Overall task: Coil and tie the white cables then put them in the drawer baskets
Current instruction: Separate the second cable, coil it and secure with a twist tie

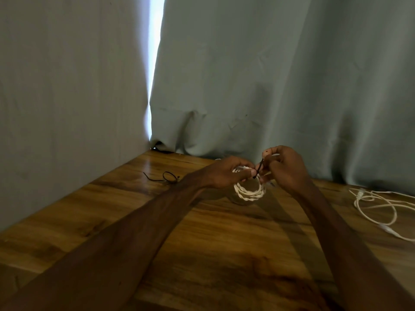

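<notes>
Gripping the coiled white cable [249, 194] over the wooden table [202, 243], the left hand [226, 173] curls its fingers round the top of the loops, thumb beside a dark tie [259, 168]. The right hand [285, 169] pinches that tie between thumb and fingertips, its other fingers curled. A spare tie [169, 177] lies on the table to the left, and a loose white cable [381, 205] sprawls at the right — both well apart from the hands.

Wooden table [213, 254]; grey-green curtains [269, 75] hang behind it.
</notes>
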{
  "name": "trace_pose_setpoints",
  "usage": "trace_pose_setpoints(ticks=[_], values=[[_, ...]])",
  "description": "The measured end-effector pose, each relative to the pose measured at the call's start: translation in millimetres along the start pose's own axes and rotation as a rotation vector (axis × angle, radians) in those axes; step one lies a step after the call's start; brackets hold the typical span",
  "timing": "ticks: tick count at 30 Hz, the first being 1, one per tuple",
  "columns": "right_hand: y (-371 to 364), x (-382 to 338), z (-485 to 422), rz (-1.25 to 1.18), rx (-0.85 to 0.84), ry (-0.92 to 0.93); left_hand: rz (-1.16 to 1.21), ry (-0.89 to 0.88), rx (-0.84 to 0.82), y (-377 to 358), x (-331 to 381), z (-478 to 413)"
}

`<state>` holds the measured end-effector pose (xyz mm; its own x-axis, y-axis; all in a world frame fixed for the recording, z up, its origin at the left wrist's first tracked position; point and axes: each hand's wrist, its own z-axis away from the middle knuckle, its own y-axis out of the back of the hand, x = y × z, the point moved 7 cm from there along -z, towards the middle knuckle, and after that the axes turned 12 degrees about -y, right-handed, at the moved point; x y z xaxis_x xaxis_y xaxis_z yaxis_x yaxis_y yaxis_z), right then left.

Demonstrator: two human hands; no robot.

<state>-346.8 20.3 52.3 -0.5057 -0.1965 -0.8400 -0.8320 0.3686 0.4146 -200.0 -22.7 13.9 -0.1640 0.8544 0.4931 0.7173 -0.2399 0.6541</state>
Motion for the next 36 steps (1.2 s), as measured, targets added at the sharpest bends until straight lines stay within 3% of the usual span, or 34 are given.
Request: trace_pose_setpoints(ticks=[5, 17, 22, 29, 36], values=[[0, -1, -2, 0.149, 0.058, 0.052, -0.03, -0.006, -0.058, -8, 8, 0], [8, 11, -7, 0.108, 0.066, -0.05, -0.302, -0.186, 0.001, -13, 32, -11], [8, 10, -9, 0.062, 0.064, -0.026, -0.178, -0.091, 0.059, -9, 21, -9], [8, 3, -7, 0.039, 0.062, 0.012, 0.188, 0.04, 0.076, -13, 7, -4], [6, 3, -3, -0.071, 0.027, -0.012, 0.169, 0.023, 0.089, -8, 2, -4]])
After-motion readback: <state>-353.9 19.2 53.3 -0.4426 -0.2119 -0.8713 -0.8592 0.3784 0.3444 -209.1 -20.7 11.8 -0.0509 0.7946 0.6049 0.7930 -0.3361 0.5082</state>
